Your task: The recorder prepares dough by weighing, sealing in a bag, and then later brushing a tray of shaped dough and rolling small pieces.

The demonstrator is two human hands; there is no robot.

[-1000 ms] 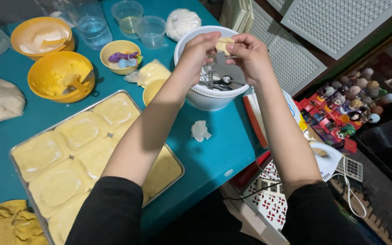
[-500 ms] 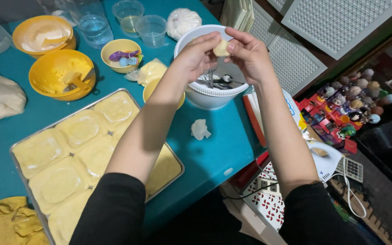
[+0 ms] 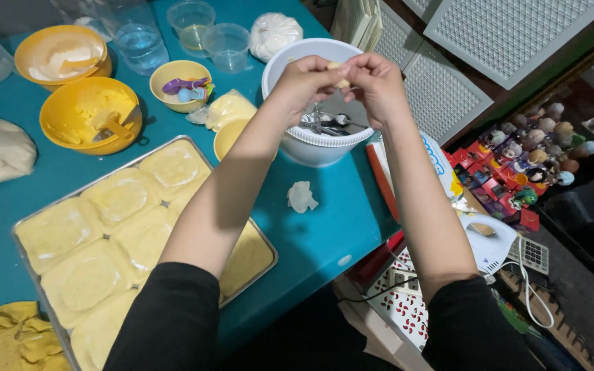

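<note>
I hold a small dough lump (image 3: 339, 74) between both hands, right over the white bowl (image 3: 290, 62). My left hand (image 3: 302, 81) and right hand (image 3: 378, 86) touch, fingers pinched tight on it. The tray (image 3: 29, 251) sits on the counter (image 3: 317, 233), down to my left.

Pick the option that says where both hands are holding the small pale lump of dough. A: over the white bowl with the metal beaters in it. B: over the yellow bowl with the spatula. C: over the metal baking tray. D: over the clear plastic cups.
A: the left hand and right hand pinch the dough lump together above the white bowl, whose beaters show just below the fingers.
</note>
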